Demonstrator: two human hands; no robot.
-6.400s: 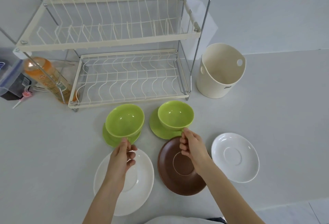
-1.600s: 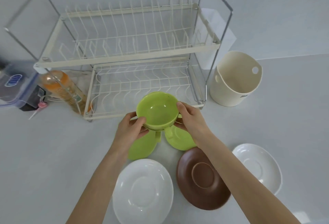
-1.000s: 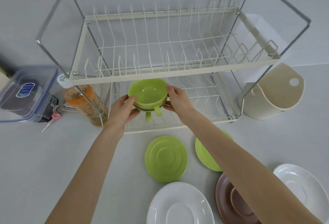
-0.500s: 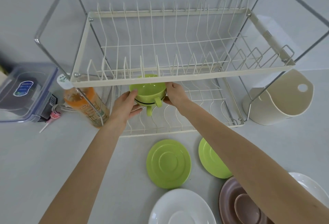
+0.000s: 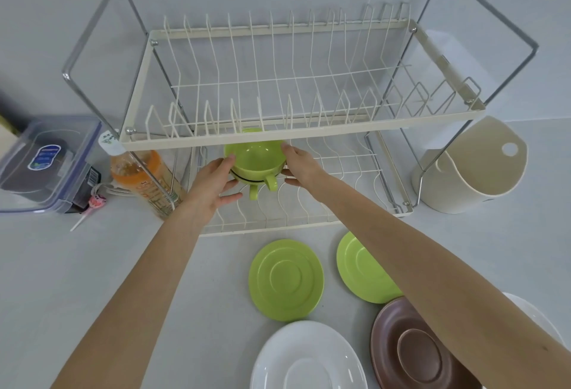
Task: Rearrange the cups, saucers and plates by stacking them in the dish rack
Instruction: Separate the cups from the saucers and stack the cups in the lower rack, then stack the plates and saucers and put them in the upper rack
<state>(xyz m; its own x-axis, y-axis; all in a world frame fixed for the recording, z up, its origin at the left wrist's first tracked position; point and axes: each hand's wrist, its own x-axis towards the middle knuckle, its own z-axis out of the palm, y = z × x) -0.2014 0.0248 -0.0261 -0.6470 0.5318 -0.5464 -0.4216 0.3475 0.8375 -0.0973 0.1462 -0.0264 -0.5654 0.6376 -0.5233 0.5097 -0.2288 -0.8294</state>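
Note:
Two green cups (image 5: 256, 161), nested one inside the other, sit low over the lower tier of the cream wire dish rack (image 5: 296, 138), partly under the upper shelf's front rail. My left hand (image 5: 213, 183) holds the stack on its left side and my right hand (image 5: 298, 164) on its right. Both handles point toward me. On the counter in front lie two green saucers (image 5: 285, 279) (image 5: 361, 271), a white plate (image 5: 306, 357), a brown saucer (image 5: 414, 348) and another white saucer (image 5: 537, 317), mostly hidden by my right arm.
A cream plastic utensil holder (image 5: 472, 169) stands right of the rack. Left of the rack lie an orange bottle (image 5: 142, 178) and a clear lidded box (image 5: 46, 163), with a pink lollipop (image 5: 89, 206) beside them. A wall runs close behind the rack.
I stacked the two green cups and carried them from the counter into the rack's lower tier. Over the last half second they moved slightly deeper under the upper shelf.

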